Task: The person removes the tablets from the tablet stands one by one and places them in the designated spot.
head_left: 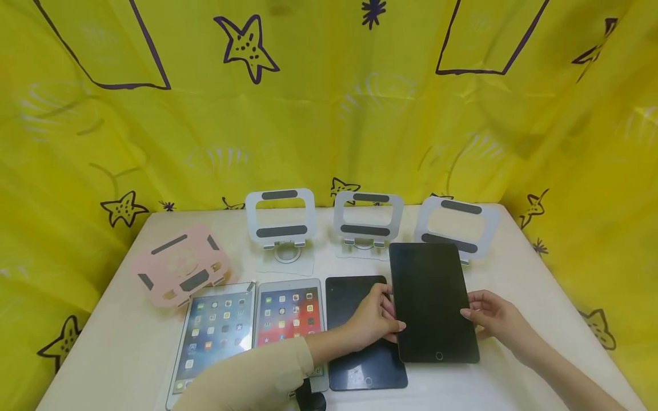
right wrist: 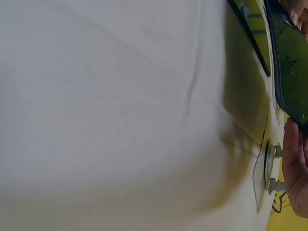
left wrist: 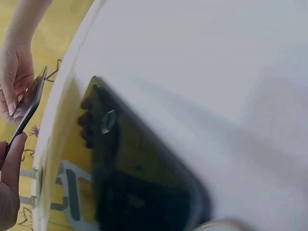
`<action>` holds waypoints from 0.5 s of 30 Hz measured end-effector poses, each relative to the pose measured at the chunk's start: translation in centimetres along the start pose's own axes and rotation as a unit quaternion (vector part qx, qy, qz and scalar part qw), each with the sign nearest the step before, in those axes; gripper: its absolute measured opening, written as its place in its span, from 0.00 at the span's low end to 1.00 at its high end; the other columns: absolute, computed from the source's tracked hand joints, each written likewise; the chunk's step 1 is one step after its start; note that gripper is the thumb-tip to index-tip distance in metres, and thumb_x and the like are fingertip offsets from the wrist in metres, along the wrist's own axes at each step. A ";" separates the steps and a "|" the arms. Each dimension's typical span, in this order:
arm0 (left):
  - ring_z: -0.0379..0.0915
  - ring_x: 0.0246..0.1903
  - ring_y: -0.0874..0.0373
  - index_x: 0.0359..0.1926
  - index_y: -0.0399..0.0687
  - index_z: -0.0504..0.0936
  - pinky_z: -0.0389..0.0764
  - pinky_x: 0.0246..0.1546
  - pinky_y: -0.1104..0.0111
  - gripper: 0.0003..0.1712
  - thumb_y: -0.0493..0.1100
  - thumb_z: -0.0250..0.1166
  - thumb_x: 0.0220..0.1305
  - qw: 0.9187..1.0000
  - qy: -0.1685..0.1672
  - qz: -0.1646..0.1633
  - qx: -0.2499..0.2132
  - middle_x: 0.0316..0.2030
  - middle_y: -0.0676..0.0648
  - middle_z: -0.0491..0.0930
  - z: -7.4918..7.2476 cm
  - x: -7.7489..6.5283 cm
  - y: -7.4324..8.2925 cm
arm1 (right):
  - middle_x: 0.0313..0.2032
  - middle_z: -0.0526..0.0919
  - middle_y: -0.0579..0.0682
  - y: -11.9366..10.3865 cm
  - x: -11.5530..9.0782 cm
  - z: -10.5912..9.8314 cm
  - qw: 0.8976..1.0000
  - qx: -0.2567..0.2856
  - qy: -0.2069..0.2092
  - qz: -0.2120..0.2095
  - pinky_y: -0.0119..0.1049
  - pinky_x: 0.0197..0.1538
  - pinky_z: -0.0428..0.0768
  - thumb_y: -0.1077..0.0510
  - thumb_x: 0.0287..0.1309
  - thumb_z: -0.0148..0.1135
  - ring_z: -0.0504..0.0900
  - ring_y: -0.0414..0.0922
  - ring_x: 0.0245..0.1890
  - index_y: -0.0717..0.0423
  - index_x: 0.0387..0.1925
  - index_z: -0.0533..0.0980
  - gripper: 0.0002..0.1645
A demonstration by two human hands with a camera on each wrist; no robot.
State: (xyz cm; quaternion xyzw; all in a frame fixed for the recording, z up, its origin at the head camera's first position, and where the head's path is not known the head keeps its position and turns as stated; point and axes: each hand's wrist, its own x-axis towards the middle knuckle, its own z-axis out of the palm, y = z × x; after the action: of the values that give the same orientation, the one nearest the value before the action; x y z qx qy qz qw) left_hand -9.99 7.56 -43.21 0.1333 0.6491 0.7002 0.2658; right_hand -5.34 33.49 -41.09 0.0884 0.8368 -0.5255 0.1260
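Observation:
In the head view a black tablet (head_left: pixel 434 302) with a dark screen is held up off the table, its round home button at the near end. My left hand (head_left: pixel 371 319) pinches its left edge, thumb on the front. The opposite edge is gripped by my right hand (head_left: pixel 498 319), thumb on top and fingers behind. The right wrist view shows the held tablet (right wrist: pixel 291 62) edge-on, with fingers at both sides. Beneath my left hand lies another black tablet (head_left: pixel 366 365), partly covered by that hand. The left wrist view shows this flat tablet (left wrist: pixel 144 187) close up.
Left of these lie two white tablets with lit screens, one with a red-blue wallpaper (head_left: pixel 290 308) and one bluish (head_left: pixel 218 325). Behind stand three pale stands (head_left: pixel 280 232), (head_left: pixel 367 231), (head_left: pixel 457 251). A pink stand (head_left: pixel 180 262) sits at the left. Yellow curtain (head_left: pixel 329 125) surrounds the white table (head_left: pixel 113 342).

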 end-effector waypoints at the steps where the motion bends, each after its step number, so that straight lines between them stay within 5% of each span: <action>1: 0.72 0.19 0.62 0.53 0.42 0.62 0.82 0.18 0.63 0.34 0.19 0.65 0.47 1.000 -0.001 -0.007 -0.003 0.28 0.49 0.69 0.0 -0.1 -0.1 | 0.33 0.77 0.49 0.1 -0.1 0.1 1.000 -0.007 -0.005 0.012 0.37 0.32 0.83 0.59 0.60 0.61 0.78 0.39 0.29 0.74 0.52 0.64 0.27; 7: 0.74 0.20 0.63 0.54 0.40 0.61 0.82 0.19 0.64 0.35 0.19 0.65 0.47 0.999 -0.006 -0.043 -0.001 0.29 0.48 0.69 0.5 -0.9 -1.4 | 0.33 0.78 0.51 0.8 -0.5 -0.1 0.997 -0.039 -0.047 0.048 0.38 0.31 0.84 0.57 0.58 0.64 0.80 0.43 0.28 0.75 0.49 0.66 0.28; 15: 0.76 0.18 0.59 0.52 0.36 0.62 0.83 0.21 0.64 0.33 0.18 0.66 0.46 0.997 -0.005 -0.074 -0.021 0.27 0.47 0.71 1.1 -0.9 -2.7 | 0.30 0.77 0.47 2.1 -0.2 -0.8 0.993 -0.029 -0.110 0.034 0.40 0.28 0.83 0.59 0.59 0.62 0.79 0.41 0.25 0.77 0.45 0.66 0.24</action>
State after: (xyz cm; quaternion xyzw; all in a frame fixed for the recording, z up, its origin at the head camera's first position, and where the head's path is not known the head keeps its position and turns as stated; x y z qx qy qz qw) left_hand -8.10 8.04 -45.53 0.0826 0.6408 0.6914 0.3232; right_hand -4.70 35.10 -42.46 0.0545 0.8294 -0.5026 0.2377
